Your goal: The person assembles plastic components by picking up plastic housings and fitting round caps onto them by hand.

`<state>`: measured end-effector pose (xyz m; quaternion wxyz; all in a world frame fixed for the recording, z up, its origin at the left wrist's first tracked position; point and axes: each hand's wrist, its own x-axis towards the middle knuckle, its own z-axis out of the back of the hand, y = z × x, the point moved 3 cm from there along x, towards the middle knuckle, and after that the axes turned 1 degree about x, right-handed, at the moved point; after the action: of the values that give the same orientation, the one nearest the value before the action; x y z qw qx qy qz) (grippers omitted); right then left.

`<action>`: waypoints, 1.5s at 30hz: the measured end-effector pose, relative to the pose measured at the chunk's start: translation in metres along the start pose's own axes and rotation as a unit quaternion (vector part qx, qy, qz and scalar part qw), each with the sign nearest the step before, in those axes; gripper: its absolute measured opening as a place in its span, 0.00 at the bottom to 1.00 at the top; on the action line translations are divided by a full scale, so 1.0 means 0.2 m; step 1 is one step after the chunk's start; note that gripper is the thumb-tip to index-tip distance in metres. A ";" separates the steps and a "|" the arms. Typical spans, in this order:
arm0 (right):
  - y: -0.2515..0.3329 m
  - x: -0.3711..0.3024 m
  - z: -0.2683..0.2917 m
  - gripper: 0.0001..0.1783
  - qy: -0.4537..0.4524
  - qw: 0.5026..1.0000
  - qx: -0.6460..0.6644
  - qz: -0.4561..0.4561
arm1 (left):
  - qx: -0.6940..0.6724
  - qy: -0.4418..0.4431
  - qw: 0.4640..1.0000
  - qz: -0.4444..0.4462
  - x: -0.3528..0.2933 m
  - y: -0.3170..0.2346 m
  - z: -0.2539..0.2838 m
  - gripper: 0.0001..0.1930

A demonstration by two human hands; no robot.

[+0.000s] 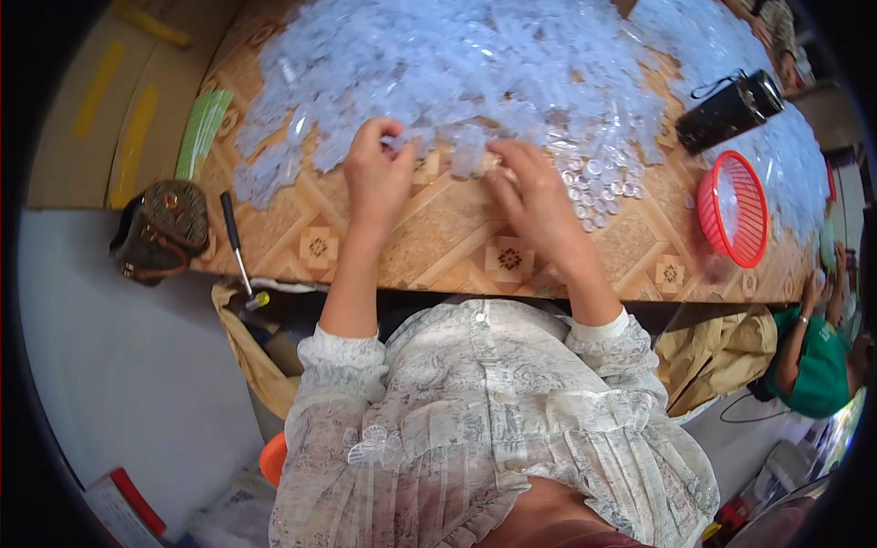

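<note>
A large heap of translucent bluish plastic pieces [438, 64] covers the far part of the table. At its near edge my left hand [376, 173] is closed in a pinch on a small translucent plastic piece [391, 142]. My right hand [534, 192] has its thumb and fingers together beside another translucent piece [467, 157]. Something pale shows at those fingertips, too blurred to name. Right of that hand lie several small round clear discs [592, 187], loose on the table.
The patterned table [438, 228] bears a red plastic basket [734, 210] and a black flask [729, 111] at right. A hammer [236, 242] overhangs the front edge at left, near a brown bag [169, 224]. A person in green [813, 370] works at far right.
</note>
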<state>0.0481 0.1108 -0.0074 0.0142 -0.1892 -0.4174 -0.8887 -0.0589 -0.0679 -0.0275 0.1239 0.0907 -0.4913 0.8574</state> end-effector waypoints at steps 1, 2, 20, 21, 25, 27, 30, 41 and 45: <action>0.00 -0.03 0.01 0.17 0.021 0.999 0.024 -0.025 | -0.093 0.008 0.995 0.031 0.01 0.03 -0.01 0.10; 0.00 -0.06 0.04 0.17 0.031 0.998 0.021 -0.043 | -0.184 0.017 0.981 0.063 0.01 0.05 -0.04 0.08; -0.40 -0.02 0.48 0.17 -0.104 0.982 -0.026 -0.155 | -0.630 0.285 0.636 0.342 -0.25 -0.18 -0.28 0.18; -0.45 0.02 0.50 0.18 -0.122 0.979 -0.105 -0.126 | -0.623 0.315 0.626 0.349 -0.25 -0.19 -0.27 0.19; -0.47 0.15 0.48 0.20 -0.146 0.949 -0.271 -0.067 | -0.642 0.358 0.593 0.328 -0.24 -0.16 -0.30 0.20; -0.51 0.18 0.46 0.20 -0.133 0.942 -0.298 -0.074 | -0.639 0.328 0.613 0.329 -0.25 -0.19 -0.31 0.21; -0.57 0.18 0.43 0.20 -0.060 0.948 -0.291 -0.111 | -0.661 0.332 0.586 0.330 -0.24 -0.24 -0.31 0.21; -0.24 0.04 0.44 0.15 -0.202 0.962 -0.165 0.085 | -0.636 0.317 0.641 0.290 -0.23 -0.26 -0.34 0.20; -0.17 -0.01 0.37 0.15 -0.176 0.966 -0.172 0.075 | -0.627 0.278 0.672 0.279 -0.24 -0.31 -0.36 0.15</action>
<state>0.0684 0.1880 0.0098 -0.0254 -0.3728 -0.2384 -0.8964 0.0028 0.0181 -0.0258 0.0368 -0.3919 -0.8587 0.3280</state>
